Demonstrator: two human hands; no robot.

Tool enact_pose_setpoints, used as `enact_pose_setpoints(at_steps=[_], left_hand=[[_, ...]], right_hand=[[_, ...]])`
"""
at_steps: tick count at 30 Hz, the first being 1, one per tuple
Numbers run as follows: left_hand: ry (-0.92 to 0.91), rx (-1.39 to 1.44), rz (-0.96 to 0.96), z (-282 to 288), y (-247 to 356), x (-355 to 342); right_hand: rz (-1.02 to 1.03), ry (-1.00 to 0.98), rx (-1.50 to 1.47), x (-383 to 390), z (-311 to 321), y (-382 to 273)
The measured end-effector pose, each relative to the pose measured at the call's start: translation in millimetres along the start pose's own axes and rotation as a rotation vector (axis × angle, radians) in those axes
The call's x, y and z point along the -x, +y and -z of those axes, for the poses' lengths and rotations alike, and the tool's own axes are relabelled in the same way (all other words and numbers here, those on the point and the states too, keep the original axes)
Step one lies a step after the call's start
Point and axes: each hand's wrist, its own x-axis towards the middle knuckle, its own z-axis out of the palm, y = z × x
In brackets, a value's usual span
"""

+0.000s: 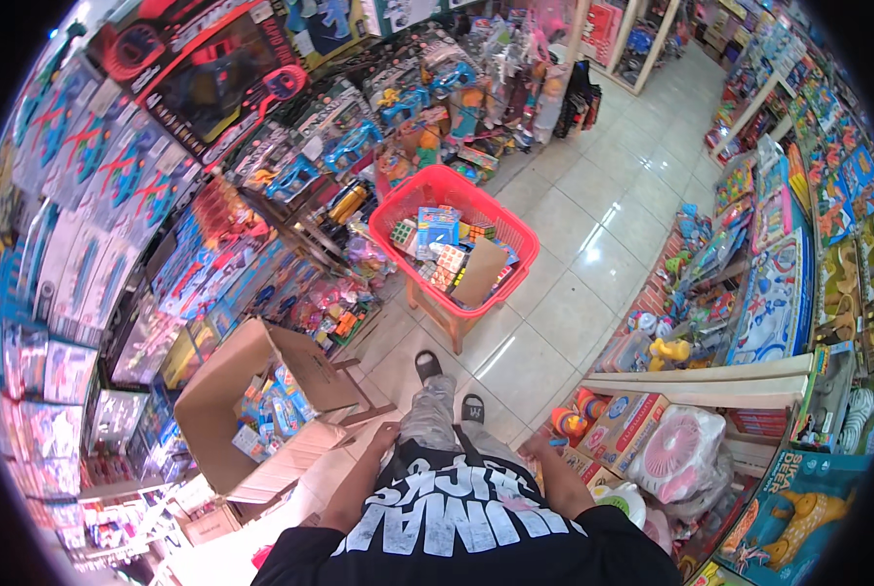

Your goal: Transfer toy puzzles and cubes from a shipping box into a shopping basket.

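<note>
Hanging beside my left thigh, my left hand (386,434) is near the flap of an open cardboard box (305,376). Its fingers are too small and hidden to make out. Beside my right leg is my right hand (538,446), its fingers also unclear. A small blue piece (558,442) shows right next to it, and I cannot tell whether the hand holds it. Blue packaged goods (286,396) lie inside the cardboard box. Ahead of my feet, a red plastic basket (522,234) holds several puzzle cubes (450,258), a blue box (439,227) and a brown cardboard piece (480,273).
The basket stands on a wooden stool (454,330) on the tiled floor (554,303). Packaged toys (359,146) crowd the left side. Shelves of toys (764,293) line the right, with a pink fan in plastic wrap (678,444) near my right arm.
</note>
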Motion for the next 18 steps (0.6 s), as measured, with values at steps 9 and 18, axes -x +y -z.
enact_pose_setpoints(at_steps=[9, 18], left_hand=[[-0.064, -0.692, -0.128, 23.8, -87.2, 123.2], [0.074, -0.23, -0.187, 3.3, -176.7, 160.9]], right_hand=[[-0.665, -0.289, -1.113, 80.7, 109.6, -30.6], [-0.459, -0.164, -0.861, -23.2, 231.0, -45.8]])
